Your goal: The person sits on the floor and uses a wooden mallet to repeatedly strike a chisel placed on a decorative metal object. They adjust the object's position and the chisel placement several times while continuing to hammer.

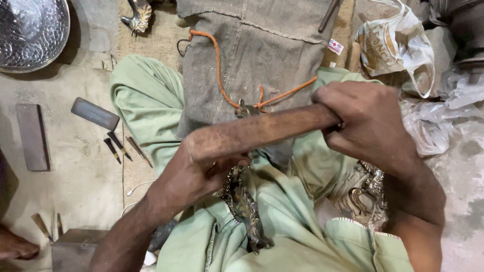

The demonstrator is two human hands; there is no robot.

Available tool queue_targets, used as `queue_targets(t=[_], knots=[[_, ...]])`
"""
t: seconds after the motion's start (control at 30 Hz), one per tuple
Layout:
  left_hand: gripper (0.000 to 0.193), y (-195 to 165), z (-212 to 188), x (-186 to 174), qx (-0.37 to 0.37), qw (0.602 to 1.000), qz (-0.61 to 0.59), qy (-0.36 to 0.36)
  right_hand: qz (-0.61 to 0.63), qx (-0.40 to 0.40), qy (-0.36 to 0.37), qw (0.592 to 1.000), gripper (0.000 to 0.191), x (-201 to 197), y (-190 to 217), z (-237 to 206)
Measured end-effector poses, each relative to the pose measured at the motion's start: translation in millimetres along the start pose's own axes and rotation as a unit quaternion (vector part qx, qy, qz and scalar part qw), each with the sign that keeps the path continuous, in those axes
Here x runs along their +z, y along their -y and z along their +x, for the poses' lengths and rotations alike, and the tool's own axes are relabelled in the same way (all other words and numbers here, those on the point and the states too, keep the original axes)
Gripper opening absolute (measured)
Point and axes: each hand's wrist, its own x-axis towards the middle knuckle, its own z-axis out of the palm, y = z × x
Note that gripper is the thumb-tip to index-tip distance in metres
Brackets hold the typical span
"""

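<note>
1. Right hand (370,123) fingers clamped round one end of the wooden bar (259,131); left hand (194,174) fingers curled under the other end, steadying it.
2. We see the bar lying across the lap, above an ornate metal piece (244,206).
3. Small chisels (118,146) lie on the floor, near at hand.

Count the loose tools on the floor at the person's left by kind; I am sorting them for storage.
Flat rectangular blocks: 2, the other darker
Small pointed punches: 3
Total: 5
</note>
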Motion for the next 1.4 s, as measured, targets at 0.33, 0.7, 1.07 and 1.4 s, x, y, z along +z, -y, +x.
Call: queue_targets(t=[0.33,0.7,1.07,1.4], knots=[[0.053,0.8,2.3,0.3,-0.017,0.999,-0.024,0.012,0.295,0.063,0.022,0.953,0.028,1.8,-13.2,-5.5],[0.043,3.7,0.2,-1.5,0.058,0.998,0.012,-0.015,0.077,0.059,0.014,0.995,0.027,2.8,-2.2,-5.4],[0.030,11.8,-1.2,-1.1,-0.019,1.000,0.005,0.023,0.126,0.079,0.031,0.988,0.031,-2.9,-21.6,-8.6],[0.044,2.1,3.5,-3.7,-0.023,0.999,-0.036,0.016,0.005,0.108,0.057,0.992,0.022,-12.3,-23.3,-25.0]])
